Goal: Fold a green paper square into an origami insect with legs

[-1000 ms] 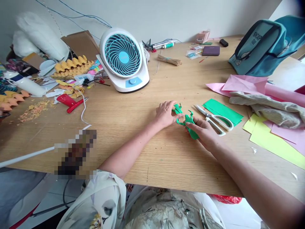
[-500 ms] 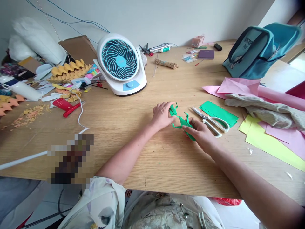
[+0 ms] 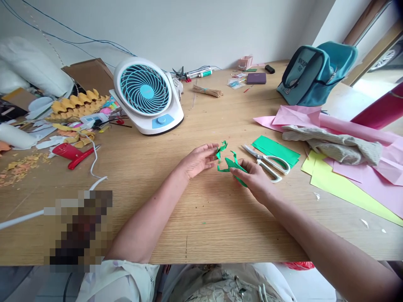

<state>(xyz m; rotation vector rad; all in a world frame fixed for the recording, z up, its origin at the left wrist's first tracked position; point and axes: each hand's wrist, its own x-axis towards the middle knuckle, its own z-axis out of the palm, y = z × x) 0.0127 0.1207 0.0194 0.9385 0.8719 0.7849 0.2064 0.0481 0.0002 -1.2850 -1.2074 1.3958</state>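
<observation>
My right hand [image 3: 253, 178] pinches a folded green paper piece [image 3: 237, 170], which has thin curled strips sticking out at its far end. To its left, my left hand [image 3: 201, 160] has its fingers stretched out and apart. A small crumpled green paper scrap [image 3: 221, 149] is right at those fingertips; whether it still touches them is hard to tell. Just right of the right hand, white-handled scissors [image 3: 267, 161] lie with their blades pointing to the upper left. Flat green paper sheets [image 3: 277, 150] lie beyond the scissors, partly under their handles.
A white fan [image 3: 147, 96] stands at the back left, near a red tool [image 3: 74, 155] and paper clutter. A grey glove [image 3: 333, 142] rests on pink and yellow paper [image 3: 349, 191] at right. Behind are a teal bag [image 3: 315, 75] and a bundle of sticks [image 3: 208, 90].
My left hand's fingers have spread, and the small green scrap sits farther out at their tips. The right hand keeps its pinch on the green paper. The view has shifted to the right.
</observation>
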